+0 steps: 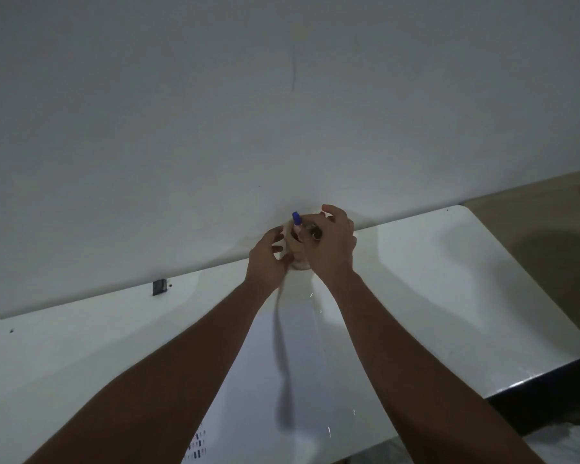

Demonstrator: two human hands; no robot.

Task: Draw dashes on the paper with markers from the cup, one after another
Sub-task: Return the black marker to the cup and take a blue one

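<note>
Right hand [332, 242] fingers curl over the cup [297, 244] mouth, seemingly pinching a blue-capped marker [296, 218] poking up from inside. Left hand [265, 259] cups the cup's side, fingers loosely bent around it. Both arms stretch to the table's [466, 279] far edge by the wall [282, 95]; the paper [282, 380] lies nearer, dashes [196, 447] at its corner.
</note>
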